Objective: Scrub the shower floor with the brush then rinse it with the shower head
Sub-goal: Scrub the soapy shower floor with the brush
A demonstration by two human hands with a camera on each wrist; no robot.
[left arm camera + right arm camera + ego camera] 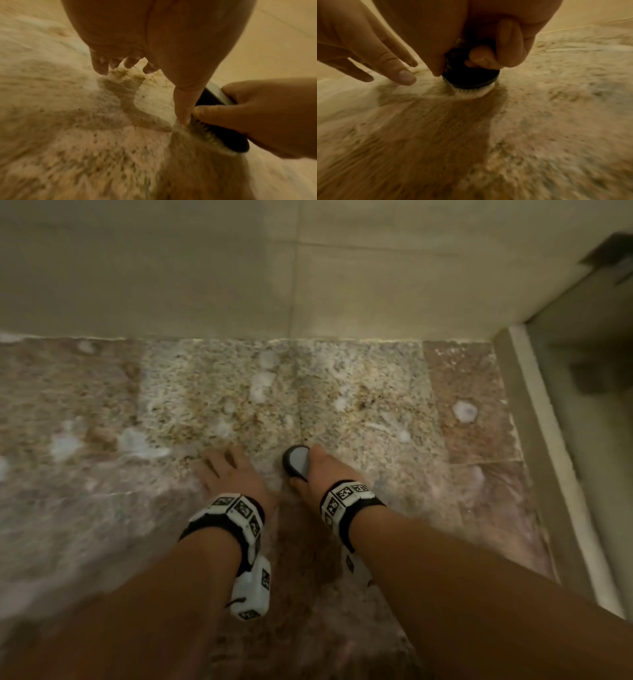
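No legible writing. Right hand (322, 474) fingers (481, 56) curl round the brush (297, 462): black body, grey top, pale bristles on the sudsy speckled floor (394, 422). Left hand (227, 470) fingers spread, touching floor beside it.

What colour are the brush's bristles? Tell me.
White bristles under the brush's black body; right wrist view shows it best.

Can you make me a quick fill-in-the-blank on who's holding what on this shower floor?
1. The brush is gripped by the ____ hand.
2. The left hand holds ____, its fingers spread above the shower floor.
3. The brush's bristles are ____ in colour.
4. White patches of ____ dot the floor.

Missing words: right; nothing; white; foam
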